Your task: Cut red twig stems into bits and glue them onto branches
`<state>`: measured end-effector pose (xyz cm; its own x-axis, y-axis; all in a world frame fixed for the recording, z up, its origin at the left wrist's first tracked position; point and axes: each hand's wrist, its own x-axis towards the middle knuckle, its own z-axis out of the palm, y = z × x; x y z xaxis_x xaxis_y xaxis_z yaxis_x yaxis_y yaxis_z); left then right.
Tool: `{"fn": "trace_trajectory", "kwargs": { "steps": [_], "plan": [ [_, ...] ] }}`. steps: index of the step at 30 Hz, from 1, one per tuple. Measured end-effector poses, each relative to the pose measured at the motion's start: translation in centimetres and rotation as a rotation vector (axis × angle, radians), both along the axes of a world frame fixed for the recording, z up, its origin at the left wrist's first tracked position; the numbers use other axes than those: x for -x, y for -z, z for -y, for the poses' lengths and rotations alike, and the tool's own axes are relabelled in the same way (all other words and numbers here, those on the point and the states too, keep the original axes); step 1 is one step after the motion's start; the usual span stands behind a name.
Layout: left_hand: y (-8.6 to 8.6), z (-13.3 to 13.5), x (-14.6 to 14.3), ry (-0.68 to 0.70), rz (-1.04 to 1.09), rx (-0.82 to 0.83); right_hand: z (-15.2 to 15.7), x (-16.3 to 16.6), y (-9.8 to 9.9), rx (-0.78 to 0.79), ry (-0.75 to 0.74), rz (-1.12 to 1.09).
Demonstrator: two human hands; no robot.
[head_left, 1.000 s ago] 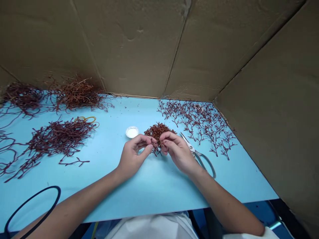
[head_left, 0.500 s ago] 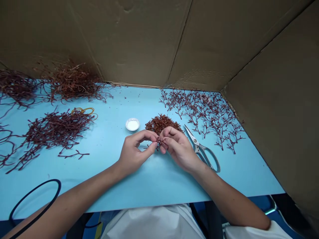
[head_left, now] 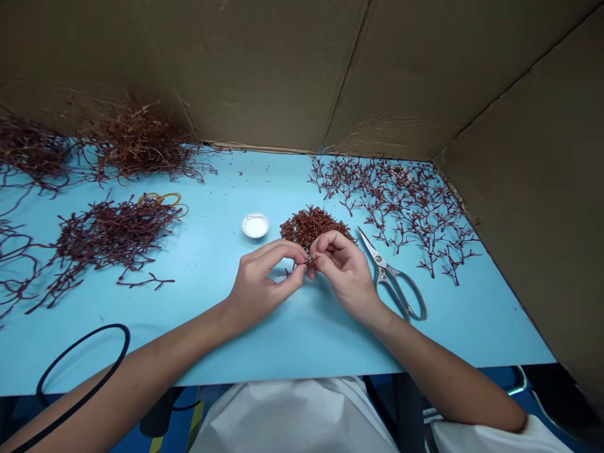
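Note:
Both hands meet over the table's middle, fingertips on a small reddish-brown twig piece [head_left: 310,263]. My left hand [head_left: 259,280] pinches it between thumb and forefinger from the left. From the right, my right hand [head_left: 346,274] grips it too, with thumb against curled fingers that partly cover it. Just beyond the fingers lies a heap of short reddish-brown pieces [head_left: 314,224]. A few loose bits lie by the left fingertips. To the right of my right hand rest metal scissors [head_left: 387,272], their tips pointing away from me. A small white dish [head_left: 255,225] with white contents stands beyond my left hand.
Forked twigs [head_left: 401,195] spread over the table's [head_left: 212,214] back right. At left lie a dark twig pile [head_left: 113,233], yellow rubber bands [head_left: 167,199] and tangled long stems [head_left: 136,148]. Cardboard walls [head_left: 264,75] stand behind and right. A black cable [head_left: 85,333] loops over my left forearm.
The camera view has shifted a little, so the table appears slightly higher and farther right. Both hands stay together on the twig piece, with small finger movements.

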<state>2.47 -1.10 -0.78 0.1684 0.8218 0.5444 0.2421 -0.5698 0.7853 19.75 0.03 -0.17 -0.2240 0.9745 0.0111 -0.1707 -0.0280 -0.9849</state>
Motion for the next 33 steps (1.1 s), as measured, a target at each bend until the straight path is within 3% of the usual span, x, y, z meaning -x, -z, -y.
{"fn": "trace_trajectory", "kwargs": {
  "steps": [17,28,33],
  "plan": [
    [0.2,0.9,-0.6,-0.108,-0.065,-0.166,2.1,2.0,1.2,-0.336,0.310,0.064],
    [0.6,0.8,-0.6,-0.125,-0.060,-0.116,2.0,2.1,1.6,-0.429,0.343,0.135],
    [0.7,0.8,-0.5,-0.120,-0.069,-0.167,2.0,2.2,1.8,-0.451,0.346,0.150]
  ]
}}
